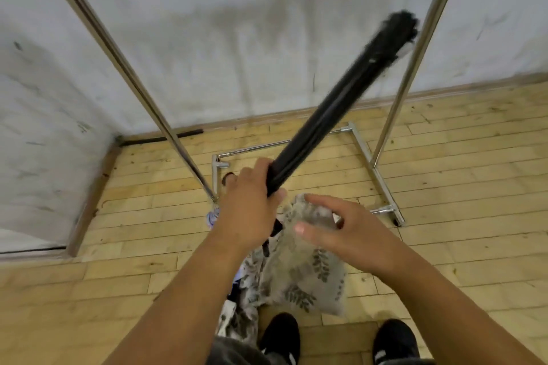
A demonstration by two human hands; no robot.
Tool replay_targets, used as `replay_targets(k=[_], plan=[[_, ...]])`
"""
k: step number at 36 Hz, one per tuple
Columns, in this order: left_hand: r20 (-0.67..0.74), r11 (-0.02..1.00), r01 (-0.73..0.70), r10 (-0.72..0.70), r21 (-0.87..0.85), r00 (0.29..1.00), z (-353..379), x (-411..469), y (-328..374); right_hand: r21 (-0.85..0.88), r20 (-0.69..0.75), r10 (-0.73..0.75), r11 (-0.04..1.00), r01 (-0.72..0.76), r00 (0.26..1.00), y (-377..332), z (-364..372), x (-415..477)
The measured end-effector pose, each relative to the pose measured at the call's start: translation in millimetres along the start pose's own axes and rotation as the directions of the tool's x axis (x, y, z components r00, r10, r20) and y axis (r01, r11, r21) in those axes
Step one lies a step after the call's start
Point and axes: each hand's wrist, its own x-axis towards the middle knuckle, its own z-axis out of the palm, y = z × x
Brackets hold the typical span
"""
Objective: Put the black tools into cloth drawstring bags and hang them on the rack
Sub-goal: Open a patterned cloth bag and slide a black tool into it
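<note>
No word, number or brand can be read anywhere. The cloth bag (299, 275) carries only a leaf print. A small blue-and-white round thing (213, 218) on the floor by the rack's (400, 98) left foot is too blurred to read, and the white marks on the black shoes (280, 335) form no legible letters.

Wood plank floor (444, 175) w/ metal rack (364, 151) standing on it; small blue-white item (213, 218) beside rack's left foot; black shoes (280, 335) near rack's front.

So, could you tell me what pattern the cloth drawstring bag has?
Dark leaf sprigs on the pale cloth drawstring bag; head view.
</note>
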Motion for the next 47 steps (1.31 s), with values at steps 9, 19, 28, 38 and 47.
replay_targets(k=[9, 19, 28, 38, 47], plan=[[-0.079, 0.948, -0.312, 0.317, 0.068, 0.945, 23.8, -30.7, 26.1, 0.489, -0.158, 0.031, 0.871, 0.051, 0.987, -8.0, -6.7, -7.0], [-0.273, 0.941, -0.294, 0.243, -0.167, 0.931, 11.0, -22.6, 13.9, 0.447, -0.309, -0.02, 0.879, 0.164, 0.951, -4.4, -7.7, 3.1], [0.349, 0.976, 0.085, -0.01, -0.199, 0.937, 27.4, -12.0, 16.7, 0.585, -0.374, 0.131, 0.801, 0.124, 0.918, -0.6, -18.5, 5.3], [0.372, 0.971, -0.095, 0.174, -0.221, 0.912, 45.4, -15.3, 14.8, 0.845, -0.289, 0.427, 0.535, 0.018, 0.857, 9.1, -28.0, 6.5], [0.183, 0.895, 0.072, 0.011, -0.441, 0.983, 35.6, -0.5, 8.7, 0.936, -0.202, 0.37, 0.347, 0.067, 0.907, 7.2, -37.4, 6.6]])
